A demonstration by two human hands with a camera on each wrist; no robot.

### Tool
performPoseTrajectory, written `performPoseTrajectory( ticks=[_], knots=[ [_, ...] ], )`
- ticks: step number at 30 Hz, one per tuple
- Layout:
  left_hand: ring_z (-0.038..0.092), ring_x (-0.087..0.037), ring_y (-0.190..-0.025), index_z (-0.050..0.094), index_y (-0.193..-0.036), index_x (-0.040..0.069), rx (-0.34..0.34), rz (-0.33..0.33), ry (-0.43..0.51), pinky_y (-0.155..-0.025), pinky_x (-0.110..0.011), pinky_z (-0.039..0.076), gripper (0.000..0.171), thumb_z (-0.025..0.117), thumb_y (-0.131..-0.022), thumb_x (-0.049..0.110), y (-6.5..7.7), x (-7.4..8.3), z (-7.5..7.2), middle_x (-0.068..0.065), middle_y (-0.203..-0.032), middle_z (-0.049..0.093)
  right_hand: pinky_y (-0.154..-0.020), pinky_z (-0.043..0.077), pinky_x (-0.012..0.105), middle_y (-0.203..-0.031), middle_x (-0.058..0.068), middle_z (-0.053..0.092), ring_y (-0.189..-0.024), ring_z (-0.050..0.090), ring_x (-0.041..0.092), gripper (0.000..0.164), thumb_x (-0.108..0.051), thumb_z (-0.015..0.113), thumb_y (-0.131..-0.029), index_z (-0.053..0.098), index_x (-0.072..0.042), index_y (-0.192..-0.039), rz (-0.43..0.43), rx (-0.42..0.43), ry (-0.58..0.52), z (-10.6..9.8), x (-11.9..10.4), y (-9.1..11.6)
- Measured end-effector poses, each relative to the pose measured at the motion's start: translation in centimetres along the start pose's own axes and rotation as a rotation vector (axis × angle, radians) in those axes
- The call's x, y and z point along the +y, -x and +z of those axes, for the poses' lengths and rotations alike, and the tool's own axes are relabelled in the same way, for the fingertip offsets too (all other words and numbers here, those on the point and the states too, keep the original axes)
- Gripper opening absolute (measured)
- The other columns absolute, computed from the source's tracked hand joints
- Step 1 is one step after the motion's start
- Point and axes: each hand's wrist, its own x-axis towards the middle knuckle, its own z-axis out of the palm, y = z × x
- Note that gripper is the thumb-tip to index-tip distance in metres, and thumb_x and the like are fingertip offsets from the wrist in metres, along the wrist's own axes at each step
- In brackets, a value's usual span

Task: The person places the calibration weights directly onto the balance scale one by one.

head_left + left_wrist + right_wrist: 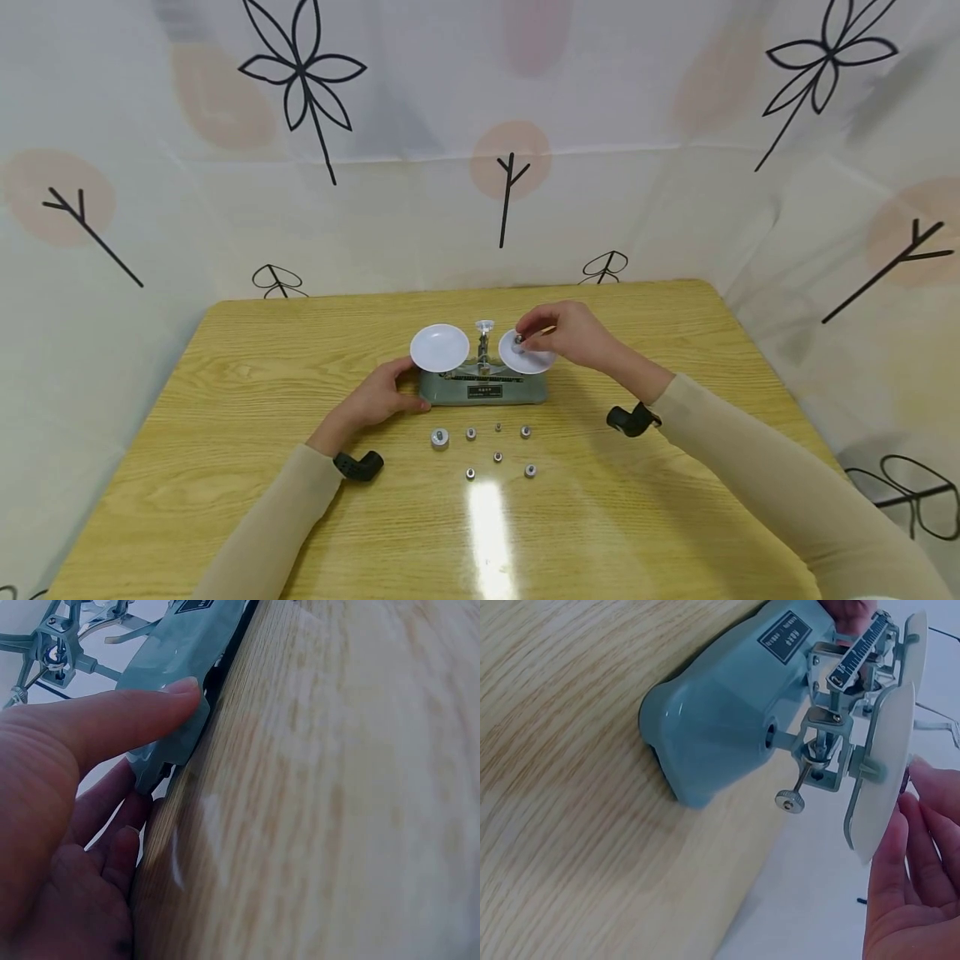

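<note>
A green balance scale (450, 392) with two white pans stands on the wooden table. My left hand (378, 395) holds the left end of its base; in the left wrist view the thumb (154, 712) lies on the front face and the other fingers are round behind. Over the right pan (531, 363), my right hand (572, 335) pinches a small metal weight (517, 341) between thumb and fingertips. In the right wrist view that weight is mostly hidden behind the pan's rim (885, 772) and the fingers. The left pan (439, 347) bears nothing.
Several metal weights stand in front of the scale, the largest weight (439, 439) at the left and a small weight (531, 471) at the right. A patterned cloth (405, 217) hangs behind the table (300, 350). An adjusting nut (790, 801) sticks out beneath the right pan.
</note>
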Motion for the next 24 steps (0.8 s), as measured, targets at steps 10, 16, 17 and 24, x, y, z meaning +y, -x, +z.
performPoseTrajectory(
  ticks=[10,16,17,24],
  knots=[
    [0.044,-0.025,-0.134,0.051,-0.144,0.01,0.003,0.007,-0.006,-0.113,-0.047,0.032,0.072,0.083,-0.08,0.005,0.1,0.0,0.0,-0.007,-0.142,0.053,-0.087,0.055,0.042,-0.111,0.009,0.071,-0.104,0.066,0.025,0.024,-0.01,0.076,-0.089,0.073,-0.005,-0.112,-0.008,0.044,0.001,-1.0,0.7,0.5],
    [0.045,-0.027,-0.134,0.051,-0.144,0.009,0.002,0.016,-0.003,-0.112,-0.049,0.033,0.073,0.083,-0.079,0.006,0.1,-0.1,0.0,-0.008,-0.142,0.053,-0.087,0.055,0.041,-0.114,0.012,0.07,-0.106,0.065,0.026,0.026,-0.012,0.076,-0.089,0.072,-0.004,-0.113,0.023,0.071,-0.053,-1.9,1.6,1.0],
    [0.045,-0.028,-0.134,0.051,-0.144,0.009,0.003,0.021,-0.004,-0.112,-0.049,0.033,0.073,0.084,-0.079,0.006,0.1,-0.1,0.0,-0.009,-0.142,0.053,-0.087,0.055,0.04,-0.115,0.014,0.069,-0.106,0.065,0.026,0.026,-0.012,0.076,-0.089,0.071,-0.004,-0.113,0.026,0.072,-0.06,-2.1,1.8,1.1],
    [0.044,-0.029,-0.134,0.05,-0.145,0.009,-0.002,0.04,-0.003,-0.112,-0.051,0.033,0.073,0.083,-0.08,0.007,0.1,0.0,0.0,-0.009,-0.143,0.053,-0.086,0.055,0.035,-0.116,0.015,0.068,-0.108,0.064,0.027,0.027,-0.011,0.074,-0.091,0.069,-0.002,-0.116,0.05,0.093,-0.07,-3.0,3.2,2.1]
  ],
)
